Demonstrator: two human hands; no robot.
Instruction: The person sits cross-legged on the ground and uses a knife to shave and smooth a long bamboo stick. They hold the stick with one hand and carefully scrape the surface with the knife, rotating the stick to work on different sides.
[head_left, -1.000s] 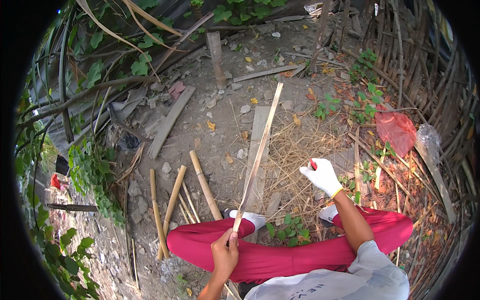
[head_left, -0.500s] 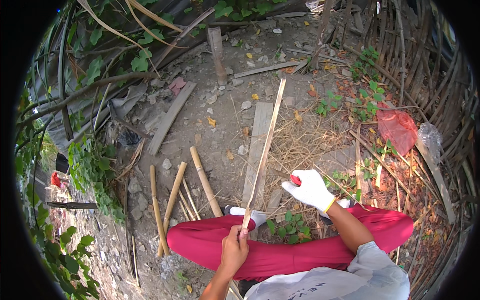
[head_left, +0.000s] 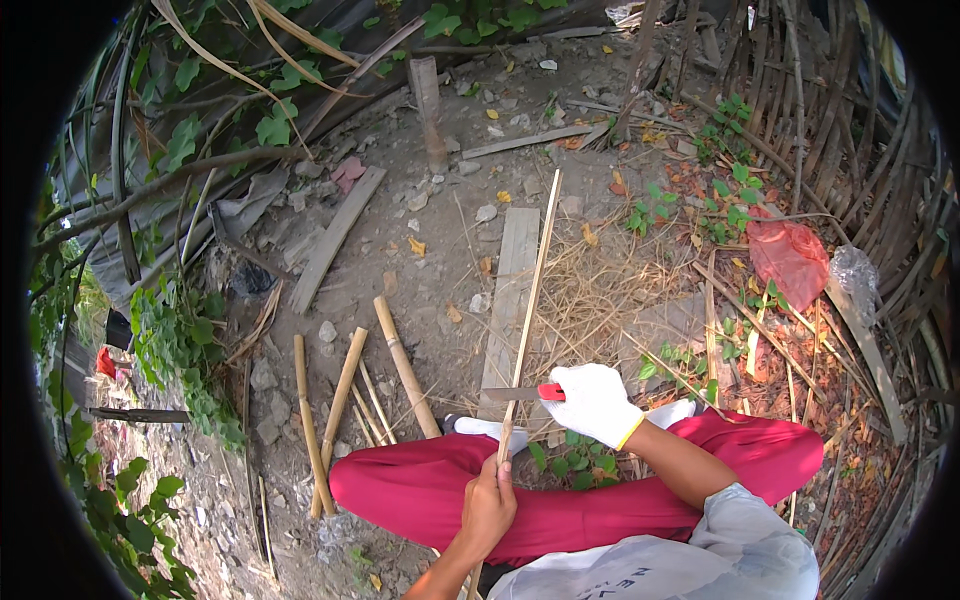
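A long, thin bamboo strip (head_left: 537, 265) rises from my lap and points away from me. Near its lower end, my bare left hand (head_left: 488, 508) is closed around it. My right hand (head_left: 598, 405), in a white glove, grips a knife (head_left: 550, 392) by its red handle. The knife's blade lies across the strip a little above my left hand, pointing left. Whether the edge bites into the bamboo is too small to tell. Beneath the strip, a flat grey board (head_left: 514, 265) rests on the ground.
Several bamboo poles (head_left: 402, 360) lean or lie left of my knee. Dry fibre shavings (head_left: 590, 285) cover the ground right of the board. Farther right are a red plastic bag (head_left: 788, 262) and a stick fence (head_left: 850, 130). A wooden stake (head_left: 428, 110) stands ahead.
My right hand has moved left and slightly down, bringing the blade across the strip. The strip has turned, its narrower side now showing, and my left hand has shifted a little right.
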